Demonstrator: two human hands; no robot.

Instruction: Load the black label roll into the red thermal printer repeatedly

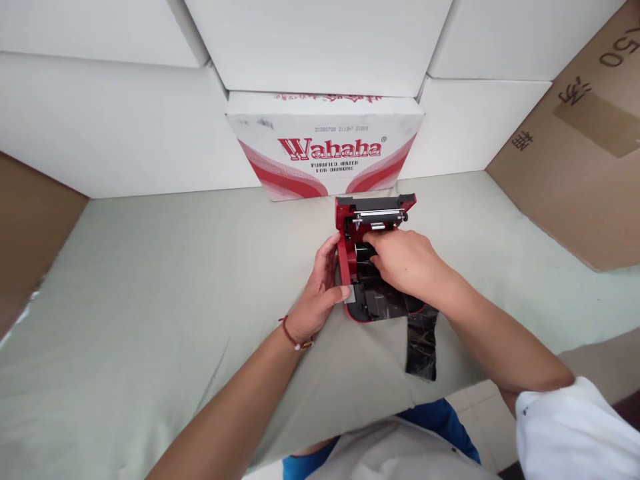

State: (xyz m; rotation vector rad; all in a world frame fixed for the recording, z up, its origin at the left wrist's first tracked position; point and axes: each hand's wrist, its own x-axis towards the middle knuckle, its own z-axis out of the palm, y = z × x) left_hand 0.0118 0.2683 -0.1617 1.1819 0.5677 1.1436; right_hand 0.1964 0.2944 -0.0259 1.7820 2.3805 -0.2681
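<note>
A red and black device [345, 261] with its lid raised sits near the middle of the cloth-covered table. My left hand [323, 290] grips its left side, thumb on a small grey piece at the near left corner. Inside the open body, my right hand [405, 261] has its thumb and fingers on a black roll [366, 252]; its fingertips are partly hidden. A loose strip of shiny black film [421, 343] hangs from the near right corner of the device over the cloth.
Behind the device stands a white and red Wahaha carton [333, 153]. White boxes [320, 43] are stacked behind it. Brown cardboard stands at the right [575, 147] and at the left [35, 233]. The table's near edge lies by my body.
</note>
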